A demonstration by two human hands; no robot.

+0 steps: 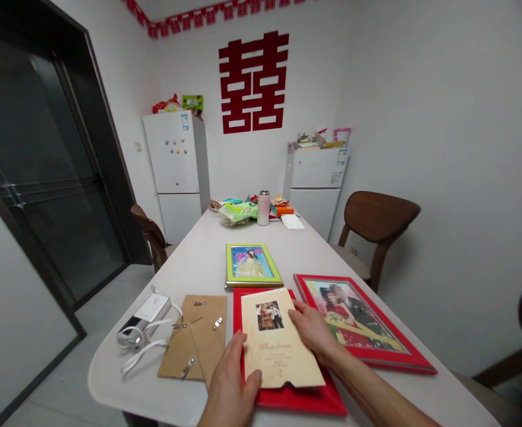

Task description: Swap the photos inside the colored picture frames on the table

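A cream printed paper insert (283, 350) with a small photo and a torn lower edge lies over a red picture frame (305, 400). At the insert's left edge is my left hand (232, 382), its thumb near the bottom corner and its fingers along the side. My right hand (312, 332) grips the right edge, its fingertips on the paper. Left of the frame rests a brown backing board (185, 350) with metal clips and a stand. A second red frame (363, 323), holding a photo, lies to the right. Beyond sits a green frame (229, 267) with a picture.
On the white table (190, 255), a white charger with cables (152, 308) lies at the left. Farther back stand a pink bottle (263, 209), a green bag (238, 212) and an orange box (283, 210). Wooden chairs (381, 216) flank the table; two refrigerators (172, 154) stand behind.
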